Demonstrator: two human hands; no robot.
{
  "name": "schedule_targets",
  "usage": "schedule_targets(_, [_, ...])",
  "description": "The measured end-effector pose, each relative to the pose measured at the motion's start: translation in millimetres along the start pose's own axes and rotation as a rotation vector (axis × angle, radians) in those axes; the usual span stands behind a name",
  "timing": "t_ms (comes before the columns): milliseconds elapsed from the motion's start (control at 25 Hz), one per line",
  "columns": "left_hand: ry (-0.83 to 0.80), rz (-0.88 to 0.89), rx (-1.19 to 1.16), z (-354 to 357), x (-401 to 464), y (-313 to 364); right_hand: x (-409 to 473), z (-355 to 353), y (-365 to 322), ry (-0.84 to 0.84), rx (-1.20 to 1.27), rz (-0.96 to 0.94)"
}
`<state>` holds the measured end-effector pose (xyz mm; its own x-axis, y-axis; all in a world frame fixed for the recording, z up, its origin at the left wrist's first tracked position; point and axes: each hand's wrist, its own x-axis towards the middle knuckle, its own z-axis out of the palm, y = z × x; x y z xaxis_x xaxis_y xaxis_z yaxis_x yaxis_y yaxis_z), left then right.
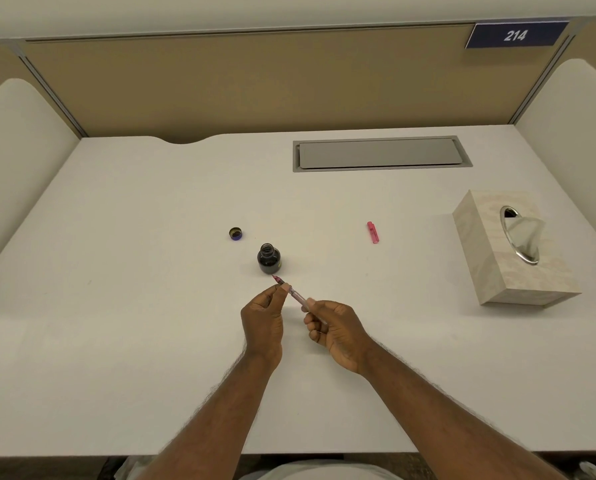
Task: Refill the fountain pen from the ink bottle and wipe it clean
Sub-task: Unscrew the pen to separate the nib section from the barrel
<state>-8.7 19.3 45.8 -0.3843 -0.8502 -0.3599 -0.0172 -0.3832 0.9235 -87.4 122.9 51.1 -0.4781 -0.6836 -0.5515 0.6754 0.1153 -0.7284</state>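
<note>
Head view: left hand (pixel 262 323) and right hand (pixel 334 329) pinch the fountain pen (pixel 295 294), fingers hiding its rear.

You worked under even, diffuse light from overhead; the white counter (pixel 116 271) looked bright without being blown out. Shadows were soft and faint: a pale one lay beneath your left grip (pixel 263 320) and right grip (pixel 334 330), another hugged the ink bottle (pixel 269 258) just beyond them. A small glint showed on the tissue box (pixel 511 244) opening, far right of your grips. Wide-angle distortion bowed the edges; focus was slightly soft overall.
</note>
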Motion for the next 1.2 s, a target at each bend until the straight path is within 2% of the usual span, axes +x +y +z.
schedule_targets(440, [-0.008, -0.01, 0.001, 5.4, -4.3, -2.8, -0.8, -7.0, 0.8, 0.019, 0.057, 0.001])
schedule_targets(880, [-0.088, -0.033, 0.027, 4.2, -5.3, -4.6, -0.2, -16.4, -4.8, 0.0, -0.15, -0.064])
schedule_targets(1040, [-0.057, -0.047, 0.001, 4.8, -4.7, -4.5, -3.7, -12.0, -3.8, -0.034, -0.123, -0.044])
schedule_targets(1200, [-0.052, -0.051, -0.019, 4.8, -5.6, -4.1, -6.5, -9.4, -5.0, -0.035, 0.007, -0.023])
